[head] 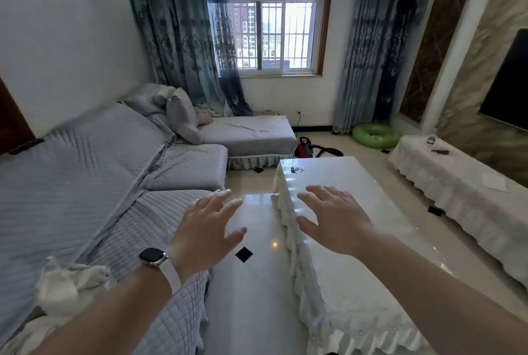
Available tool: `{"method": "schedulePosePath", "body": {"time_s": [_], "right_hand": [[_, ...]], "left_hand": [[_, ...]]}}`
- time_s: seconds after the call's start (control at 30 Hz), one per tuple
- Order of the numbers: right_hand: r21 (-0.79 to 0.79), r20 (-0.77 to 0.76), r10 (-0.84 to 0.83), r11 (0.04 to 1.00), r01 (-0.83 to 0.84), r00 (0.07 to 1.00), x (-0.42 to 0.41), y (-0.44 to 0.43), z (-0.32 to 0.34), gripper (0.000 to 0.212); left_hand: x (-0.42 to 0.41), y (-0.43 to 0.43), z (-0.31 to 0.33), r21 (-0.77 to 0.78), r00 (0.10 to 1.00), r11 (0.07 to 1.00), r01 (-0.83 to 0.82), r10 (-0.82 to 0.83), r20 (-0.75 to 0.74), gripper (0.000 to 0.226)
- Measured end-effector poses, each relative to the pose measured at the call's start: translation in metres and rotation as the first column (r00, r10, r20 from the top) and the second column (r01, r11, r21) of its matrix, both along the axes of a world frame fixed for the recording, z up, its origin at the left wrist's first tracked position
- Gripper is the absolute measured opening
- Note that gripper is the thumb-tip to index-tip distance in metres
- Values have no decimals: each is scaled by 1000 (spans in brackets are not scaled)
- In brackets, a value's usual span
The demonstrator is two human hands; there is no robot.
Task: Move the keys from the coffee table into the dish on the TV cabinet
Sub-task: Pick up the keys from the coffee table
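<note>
A small bunch of keys (pixel 295 169) lies near the far left corner of the white-covered coffee table (pixel 343 240). My left hand (pixel 207 229), a watch on its wrist, hovers with fingers spread above the floor gap between sofa and table. Over the table's near-left part my right hand (pixel 333 219) is held out, fingers apart and holding nothing. Both hands are well short of the keys. The TV cabinet (pixel 457 183) with a white lace cover runs along the right wall. A small pale object (pixel 431 139) sits at its far end; I cannot tell whether it is the dish.
A grey quilted sofa (pixel 100 183) fills the left side. A dark remote-like item (pixel 440 151) and a paper (pixel 495 181) lie on the cabinet. A red vacuum (pixel 304 147) and a green swim ring (pixel 375 135) sit on the tiled floor beyond the table. A TV screen (pixel 508 91) hangs on the right wall.
</note>
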State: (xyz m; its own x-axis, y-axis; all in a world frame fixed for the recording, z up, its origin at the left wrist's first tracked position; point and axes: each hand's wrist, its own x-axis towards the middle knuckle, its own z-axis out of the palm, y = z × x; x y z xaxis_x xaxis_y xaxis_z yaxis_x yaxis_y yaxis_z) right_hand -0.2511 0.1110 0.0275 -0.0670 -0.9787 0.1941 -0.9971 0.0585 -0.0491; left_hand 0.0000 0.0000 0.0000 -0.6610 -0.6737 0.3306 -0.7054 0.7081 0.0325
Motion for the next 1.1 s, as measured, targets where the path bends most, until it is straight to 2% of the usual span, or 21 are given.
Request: {"method": "schedulePosePath", "body": {"time_s": [0.3,0.53,0.83,0.97,1.1], "right_hand": [[21,-54,18,1000,-17,998,38,-168,-1,65],[23,-37,-39,999,40,999,34,-259,-1,59],[2,-9,-135,991,135,991,-36,-332,-13,67],[7,20,-125,992,125,992,-86,-382,-34,55],[24,74,-116,993,115,990,-140,-443,-53,54]], "left_hand": [[36,-171,-3,-33,1000,999,-10,9,-25,61],[21,-277,2,-36,997,997,72,-73,-38,59],[-42,-373,-11,-12,991,992,126,-127,-53,61],[-86,-419,-26,-9,990,991,133,-134,-35,58],[-137,-467,-37,19,993,993,118,-117,-24,56]]}}
